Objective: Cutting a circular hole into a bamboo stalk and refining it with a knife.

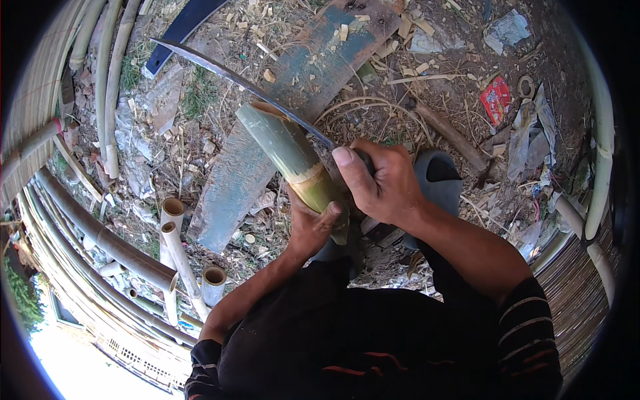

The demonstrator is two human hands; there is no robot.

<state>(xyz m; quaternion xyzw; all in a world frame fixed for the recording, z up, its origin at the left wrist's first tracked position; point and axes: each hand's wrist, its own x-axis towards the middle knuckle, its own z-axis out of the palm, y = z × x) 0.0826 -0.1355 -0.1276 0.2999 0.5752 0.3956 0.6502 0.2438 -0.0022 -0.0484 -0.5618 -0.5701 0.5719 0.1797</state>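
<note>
A thick piece of green bamboo (283,143), with a pale ring at its joint, is tilted up and away from me. My left hand (309,225) is closed around its lower end, thumb across the front. In my right hand (380,181) is a long, slightly curved knife (230,75); the fingers are wrapped round its handle, which is mostly hidden. The blade reaches to the upper left, passing at the bamboo's far end by a split, brownish edge. Whether blade and bamboo touch I cannot tell.
Beneath lies a weathered board (230,187) with worn blue-green paint, amid scattered wood chips. A dark saw blade (183,30) lies at the far left. Cut bamboo tubes (213,283) stand at the left near long poles (110,240). A red wrapper (495,100) is at the right, beyond my shoe (443,193).
</note>
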